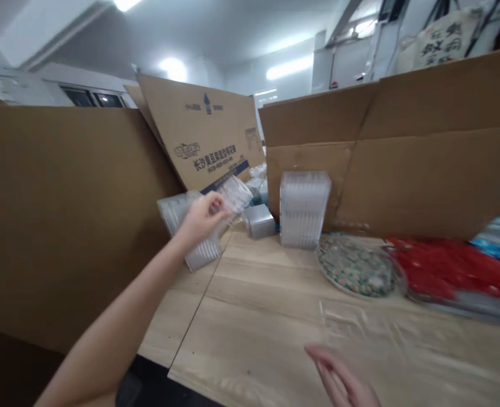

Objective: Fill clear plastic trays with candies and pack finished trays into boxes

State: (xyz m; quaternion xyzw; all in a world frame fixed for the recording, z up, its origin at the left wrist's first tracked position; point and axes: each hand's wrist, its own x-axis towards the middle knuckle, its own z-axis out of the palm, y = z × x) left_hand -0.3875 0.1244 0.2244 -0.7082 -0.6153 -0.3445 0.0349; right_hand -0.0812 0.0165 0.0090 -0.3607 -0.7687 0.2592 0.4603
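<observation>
My left hand (207, 216) reaches far out to the left, with fingers closed on a clear plastic container (235, 195). Its exact shape is blurred. Just below and behind this hand, stacked clear plastic trays (203, 254) lean towards the big box on the left. My right hand (343, 381) is low at the front edge of view, partly cut off and blurred. Its fingers are stretched out and seem to hold nothing. Beyond it, a clear plastic tray (352, 322) lies flat on the wooden table (241, 333).
An upright stack of clear trays (304, 209) stands against an open cardboard box (428, 175). Beside it are a silvery block (260, 221), a round dish of small green-and-beige packets (356, 265) and a heap of red packets (457, 268). A printed carton (207, 135) rises behind my left hand.
</observation>
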